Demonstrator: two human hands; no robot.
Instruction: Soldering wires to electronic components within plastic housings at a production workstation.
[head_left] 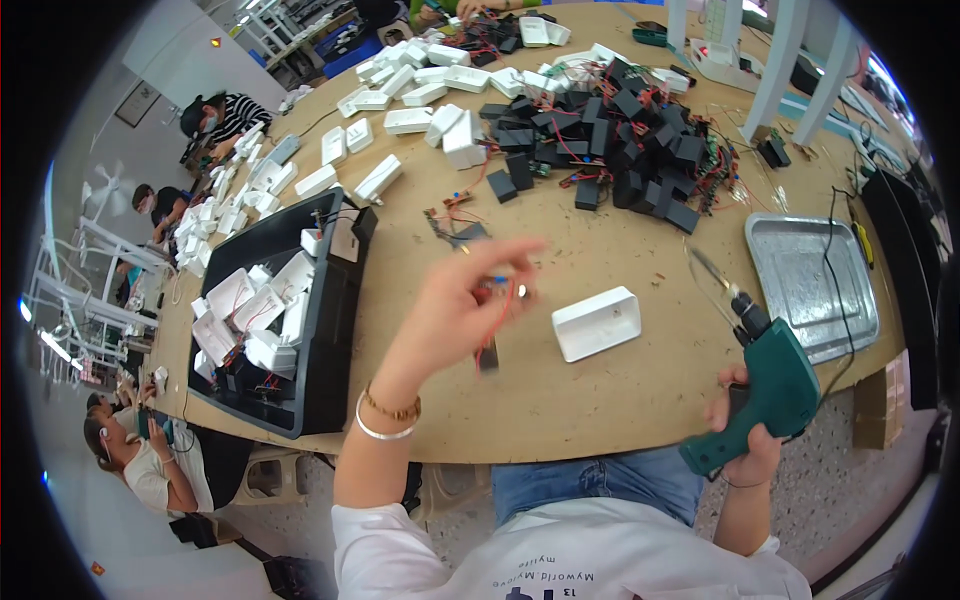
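Observation:
My left hand (440,312) is over the middle of the table, its index finger stretched out and blurred by motion. Its other fingers are closed around a small wired circuit part with a red wire (500,322); a black block (486,357) shows below it. In my right hand (752,462) is a green soldering gun (778,382), cord attached, its thin metal tip pointing up and left. Between the hands a white plastic case (597,326), open on top, lies on the table. Beyond my left hand are loose wired parts (455,222).
A black bin (350,310) at the left holds white cases with wires. Black blocks (630,140) with red wires are heaped at the back, beside many white cases (425,85). A metal tray (812,290) with a cable across it lies at the right. Other people sit along the left.

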